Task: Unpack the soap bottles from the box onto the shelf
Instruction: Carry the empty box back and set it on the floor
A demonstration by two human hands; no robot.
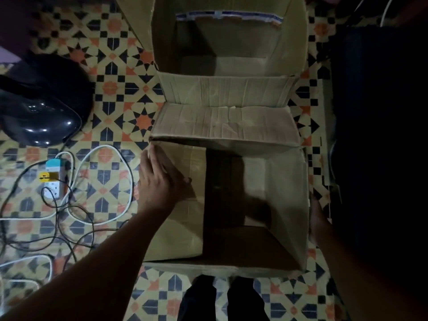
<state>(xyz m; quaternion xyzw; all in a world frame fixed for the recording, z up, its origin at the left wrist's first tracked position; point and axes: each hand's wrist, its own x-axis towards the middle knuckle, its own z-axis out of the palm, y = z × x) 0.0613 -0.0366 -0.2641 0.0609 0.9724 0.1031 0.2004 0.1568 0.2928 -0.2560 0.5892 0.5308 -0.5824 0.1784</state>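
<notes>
Resting on the box (278, 177) flap, left hand (159, 184) fingers (151, 163) lie straight, together; right hand (316, 218) touches the box's side, fingers too dark to tell.

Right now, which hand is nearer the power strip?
Left. The left hand rests on the left flap of the near box, right of the power strip; the right hand is against its right wall, farther off.

- Tiled floor (120, 93) in a geometric star pattern of cream, orange and dark blue, spread across the whole view.
- Glossy black rounded object (41, 107) at far left; what it is cannot be told.
- White power strip (53, 179) with a teal end, lying on the floor at left.
- White cable (104, 146) looping beside the strip.
- Thin black cables (69, 206) tangled over it, near left.
- Large dark mass (375, 135) along the right, too dim to identify.
</notes>
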